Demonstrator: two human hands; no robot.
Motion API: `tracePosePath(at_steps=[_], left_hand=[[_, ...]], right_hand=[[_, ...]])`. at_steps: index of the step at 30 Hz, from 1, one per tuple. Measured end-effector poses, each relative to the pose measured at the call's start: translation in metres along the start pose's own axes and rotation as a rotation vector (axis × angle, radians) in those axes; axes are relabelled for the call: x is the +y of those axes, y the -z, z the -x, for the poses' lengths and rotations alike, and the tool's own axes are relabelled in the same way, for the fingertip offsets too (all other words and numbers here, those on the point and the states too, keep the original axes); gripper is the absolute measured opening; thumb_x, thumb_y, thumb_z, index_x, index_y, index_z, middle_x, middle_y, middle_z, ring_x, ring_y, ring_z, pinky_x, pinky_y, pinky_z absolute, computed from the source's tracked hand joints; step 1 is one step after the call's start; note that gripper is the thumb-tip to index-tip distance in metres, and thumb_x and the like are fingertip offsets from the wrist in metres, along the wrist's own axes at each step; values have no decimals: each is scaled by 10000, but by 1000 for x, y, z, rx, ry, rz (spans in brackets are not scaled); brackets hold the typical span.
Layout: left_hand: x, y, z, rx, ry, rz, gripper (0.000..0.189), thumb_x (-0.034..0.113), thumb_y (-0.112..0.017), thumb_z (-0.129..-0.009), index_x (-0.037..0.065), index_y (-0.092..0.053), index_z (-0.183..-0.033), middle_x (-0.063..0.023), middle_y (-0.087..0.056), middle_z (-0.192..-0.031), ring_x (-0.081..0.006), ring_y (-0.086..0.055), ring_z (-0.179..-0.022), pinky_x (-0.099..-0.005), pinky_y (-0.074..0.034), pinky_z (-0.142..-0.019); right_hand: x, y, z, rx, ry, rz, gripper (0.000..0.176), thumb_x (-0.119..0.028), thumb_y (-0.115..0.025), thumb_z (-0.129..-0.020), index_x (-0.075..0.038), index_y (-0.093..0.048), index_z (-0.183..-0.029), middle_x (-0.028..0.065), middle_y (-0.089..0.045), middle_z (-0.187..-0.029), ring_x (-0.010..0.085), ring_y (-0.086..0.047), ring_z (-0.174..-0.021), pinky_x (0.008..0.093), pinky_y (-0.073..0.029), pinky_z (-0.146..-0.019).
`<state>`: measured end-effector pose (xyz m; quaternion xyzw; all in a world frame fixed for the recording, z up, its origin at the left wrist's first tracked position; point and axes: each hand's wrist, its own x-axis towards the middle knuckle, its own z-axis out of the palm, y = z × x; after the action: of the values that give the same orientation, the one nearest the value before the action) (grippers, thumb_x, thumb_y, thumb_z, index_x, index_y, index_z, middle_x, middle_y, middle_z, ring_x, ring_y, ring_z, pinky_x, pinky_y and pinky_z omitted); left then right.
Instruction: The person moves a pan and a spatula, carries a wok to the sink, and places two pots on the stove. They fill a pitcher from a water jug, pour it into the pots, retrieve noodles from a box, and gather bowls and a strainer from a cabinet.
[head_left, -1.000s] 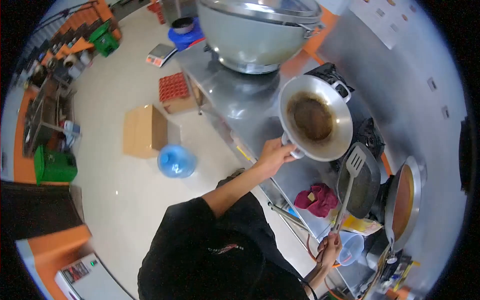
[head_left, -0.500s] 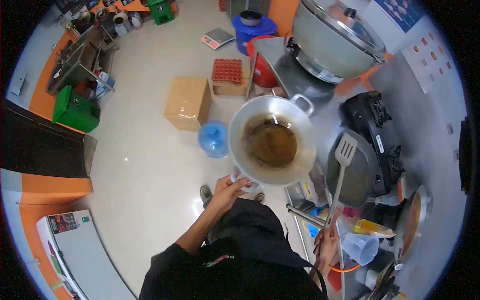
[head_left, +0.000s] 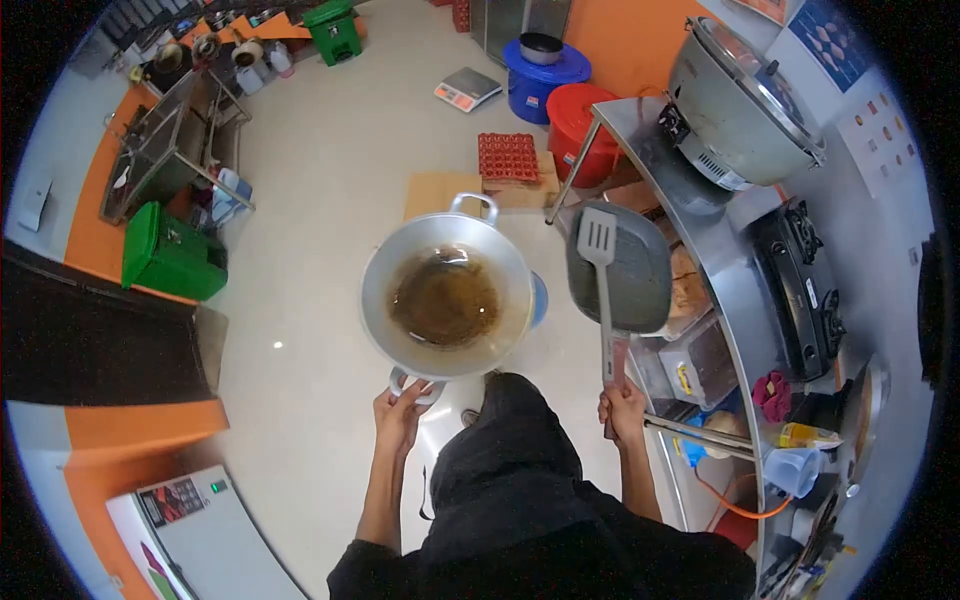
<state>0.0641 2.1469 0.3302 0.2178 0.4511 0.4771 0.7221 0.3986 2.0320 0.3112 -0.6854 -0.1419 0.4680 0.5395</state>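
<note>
My left hand (head_left: 400, 415) is closed on the near loop handle of a wide silver wok (head_left: 517, 285), held out over the floor. A pool of brown liquid (head_left: 443, 300) lies in its bottom. In my right hand (head_left: 624, 412) are the handles of a dark grey frying pan (head_left: 645, 275) and a light grey slotted spatula (head_left: 599, 240), gripped together. The spatula's blade rests over the pan's far left part. Both vessels are in the air, the pan to the right of the wok with a gap between them.
To the right runs a steel table (head_left: 735, 290) bearing a large rice cooker (head_left: 735, 115), a black portable stove (head_left: 795, 285) and a plastic jug (head_left: 793, 470). A cardboard box (head_left: 435, 190) and blue water bottle (head_left: 540, 298) stand partly behind the wok. Red egg trays (head_left: 508, 157) lie beyond.
The wok has moved left, away from the table. The pan, earlier over the tabletop by the stove, is now out over the floor with the spatula. My view has turned and shifted left.
</note>
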Motion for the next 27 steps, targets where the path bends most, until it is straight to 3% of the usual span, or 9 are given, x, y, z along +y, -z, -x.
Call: tracePosePath(at_steps=[4,6,12,19,27], left_hand=[[40,51,-65,-3,-49,24,437,1,-565,-812,-152,-389,-1181,-196,-489,-1186,-308,-570,-1012,-422,-487,-873],[66,67,-103,-14,-77,74,476,2,-566,-810,-154,-354,-1206,-215,-477,-1193,-308,-570,-1013,-418,-493,-866],[141,105,-219,-62,-31,-11,515,5,-570,-807,-153,-320,-1229,-247,-467,-1190,-327,-567,-1013,-433,-487,-870],[232,101,-358,-142,53,-38,568,28,-592,-787,-121,-312,-1257,-214,-549,-1096,-287,-581,-977,-402,-489,-844],[335,105,-595,-335,164,-279,536,88,-610,-796,-109,-364,-1229,-213,-571,-1070,-283,-600,-929,-378,-489,-783]], right_hand=[[16,-88,-42,-67,3,-20,126,-108,-533,-844,2,-513,-903,20,-474,-566,94,-449,-404,230,-369,-354],[19,-135,-67,-80,11,-18,87,-99,-518,-851,-26,-484,-817,19,-467,-552,91,-434,-385,228,-363,-352],[16,-255,-148,24,55,2,66,-82,-519,-835,-28,-487,-816,25,-477,-551,97,-441,-392,231,-372,-360],[-21,-375,-219,177,1,-68,56,-79,-524,-827,-27,-504,-835,25,-474,-555,101,-459,-405,244,-379,-353],[-35,-498,-312,452,15,-199,98,-105,-538,-835,-33,-500,-780,20,-472,-535,100,-430,-375,238,-358,-339]])
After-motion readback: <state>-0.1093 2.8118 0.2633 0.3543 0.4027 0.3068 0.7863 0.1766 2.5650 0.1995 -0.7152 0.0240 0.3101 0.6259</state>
